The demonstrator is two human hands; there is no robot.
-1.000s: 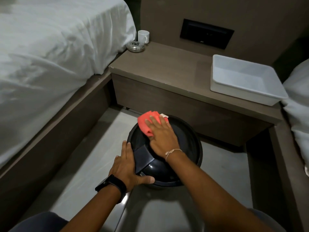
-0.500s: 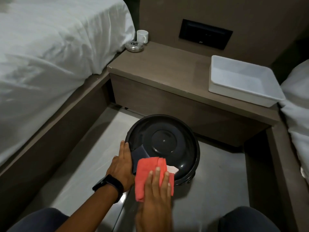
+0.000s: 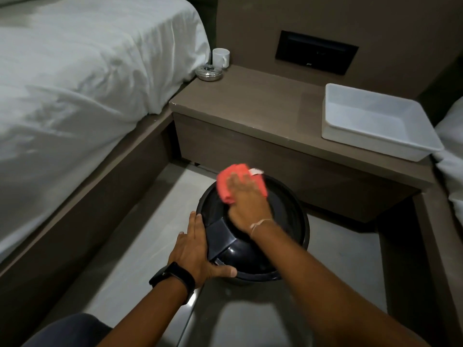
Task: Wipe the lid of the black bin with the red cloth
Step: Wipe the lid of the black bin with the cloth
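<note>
The red cloth (image 3: 236, 180) is pressed flat under the open right hand (image 3: 246, 200) at the far edge of the lid (image 3: 285, 211). The near left side of the black bin (image 3: 265, 274) is clasped by the left hand (image 3: 194, 249). The bin is set on the floor (image 3: 140, 234), before the desk (image 3: 263, 106).
</note>
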